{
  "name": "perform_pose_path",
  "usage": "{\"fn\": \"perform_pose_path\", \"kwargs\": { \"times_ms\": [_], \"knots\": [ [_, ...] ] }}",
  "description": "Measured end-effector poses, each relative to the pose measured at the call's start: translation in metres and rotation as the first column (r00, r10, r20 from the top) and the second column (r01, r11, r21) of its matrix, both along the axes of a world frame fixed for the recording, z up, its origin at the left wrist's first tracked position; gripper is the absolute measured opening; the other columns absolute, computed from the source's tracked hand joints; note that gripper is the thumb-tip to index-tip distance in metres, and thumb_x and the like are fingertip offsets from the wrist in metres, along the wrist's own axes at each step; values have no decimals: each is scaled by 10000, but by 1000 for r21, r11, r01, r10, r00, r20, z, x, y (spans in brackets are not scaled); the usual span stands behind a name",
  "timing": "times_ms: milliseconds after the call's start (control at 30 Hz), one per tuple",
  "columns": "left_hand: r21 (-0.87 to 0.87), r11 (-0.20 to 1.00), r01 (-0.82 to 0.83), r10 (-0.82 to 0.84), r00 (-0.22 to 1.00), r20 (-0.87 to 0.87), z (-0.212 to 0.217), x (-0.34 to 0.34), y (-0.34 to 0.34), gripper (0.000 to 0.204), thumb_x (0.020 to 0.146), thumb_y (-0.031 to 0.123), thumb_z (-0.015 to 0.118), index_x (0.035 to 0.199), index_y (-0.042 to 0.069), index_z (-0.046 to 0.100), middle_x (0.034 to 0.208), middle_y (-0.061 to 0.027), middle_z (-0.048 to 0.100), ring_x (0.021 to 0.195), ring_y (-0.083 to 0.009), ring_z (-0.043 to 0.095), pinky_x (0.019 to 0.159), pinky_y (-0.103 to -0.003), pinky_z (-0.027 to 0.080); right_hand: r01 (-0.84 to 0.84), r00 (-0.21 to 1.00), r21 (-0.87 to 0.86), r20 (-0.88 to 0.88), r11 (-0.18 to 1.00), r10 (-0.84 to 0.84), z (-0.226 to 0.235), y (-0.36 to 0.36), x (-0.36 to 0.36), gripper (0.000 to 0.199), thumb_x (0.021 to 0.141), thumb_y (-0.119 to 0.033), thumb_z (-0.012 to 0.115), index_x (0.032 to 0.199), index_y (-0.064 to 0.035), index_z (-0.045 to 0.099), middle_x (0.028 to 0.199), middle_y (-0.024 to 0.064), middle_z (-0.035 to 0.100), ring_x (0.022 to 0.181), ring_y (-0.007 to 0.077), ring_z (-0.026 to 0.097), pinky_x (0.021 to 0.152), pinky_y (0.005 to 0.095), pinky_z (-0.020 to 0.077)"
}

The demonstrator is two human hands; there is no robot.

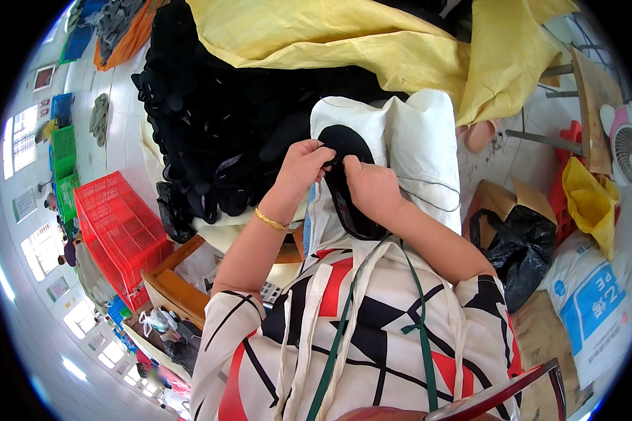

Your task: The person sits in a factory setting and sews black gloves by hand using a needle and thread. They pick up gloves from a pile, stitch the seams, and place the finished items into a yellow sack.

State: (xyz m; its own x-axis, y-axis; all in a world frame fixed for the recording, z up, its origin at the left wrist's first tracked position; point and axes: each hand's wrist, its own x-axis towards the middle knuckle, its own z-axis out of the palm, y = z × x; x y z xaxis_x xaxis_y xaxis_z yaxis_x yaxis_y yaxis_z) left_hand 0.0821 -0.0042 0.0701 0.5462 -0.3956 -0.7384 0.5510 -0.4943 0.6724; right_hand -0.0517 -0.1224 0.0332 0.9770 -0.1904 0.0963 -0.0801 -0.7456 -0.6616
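Left hand and right hand, close together, both pinching black fabric piece over white cloth before wearer's body. Beyond: heap of black pieces, yellow sheet. Far left, red crate.

A long white wall runs down the left side, bent by the lens; bright windows break it up, with a framed board hung between two of them; strip lights glow white toward the lower left; pale tiles cover the floor, where red plastic crates stand (green crates sit farther off, nearer the wall); at the right, a wooden-topped table on metal legs stands beside a pink-and-white fan.
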Motion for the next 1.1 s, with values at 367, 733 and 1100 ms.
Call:
{"fn": "perform_pose_path", "kwargs": {
  "times_ms": [367, 733, 1100],
  "knots": [
    [-104, 990, -94, 84, 992, -96, 1, -4, 9, 103, 876, 171, 652, 841, 74, 653, 716, 2, 616, 570, -69, 542, 534, -221, 470, 143, 989, 203, -73, 969, -130, 10, 6, 6, 113, 950, -87, 511, 1027, -37, 445, 699, 177, 622, 596, 334, 645, 516, 428, 501],
    [-257, 956, -142, 139, 990, -30, -9, -16, 17, 88, 896, 138, 676, 896, 50, 680, 747, 4, 646, 599, -63, 569, 558, -207, 467, 84, 992, 397, -120, 914, -39, 36, -34, 28, 140, 907, -156, 631, 988, -50, 590, 893, 140, 643, 756, 307, 657, 695, 399, 529],
    [-257, 964, -65, 88, 993, 79, -10, -16, 15, 154, 874, 166, 685, 824, 21, 663, 690, 24, 596, 559, -40, 502, 529, -209, 427, 415, 908, 642, -337, 645, -248, 13, -59, 52, 86, 925, -90, 619, 985, -29, 617, 842, 56, 615, 773, 170, 592, 711, 330, 501]
  ]
}}
